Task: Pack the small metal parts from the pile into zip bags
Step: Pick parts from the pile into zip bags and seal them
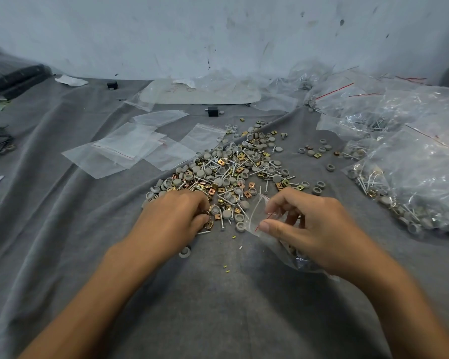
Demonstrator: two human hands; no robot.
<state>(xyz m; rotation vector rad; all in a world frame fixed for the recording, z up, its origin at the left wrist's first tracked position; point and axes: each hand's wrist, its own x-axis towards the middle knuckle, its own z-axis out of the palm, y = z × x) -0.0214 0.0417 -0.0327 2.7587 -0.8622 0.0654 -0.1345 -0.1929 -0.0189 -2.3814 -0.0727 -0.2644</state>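
Pile of metal parts (pixel 231 172) mid-cloth, left hand (pixel 176 216) at its near edge, fingers curled together pinching a brass clip (pixel 209 224), right hand (pixel 311 229) just beside, thumb and fingers clamped on an open zip bag (pixel 257 213), empty bags (pixel 130 149) toward the left edge, filled bags (pixel 412 177) along the right edge.

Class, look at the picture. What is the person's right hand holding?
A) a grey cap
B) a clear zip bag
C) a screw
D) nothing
B: the right hand pinches the open mouth of a clear zip bag, beside the pile.
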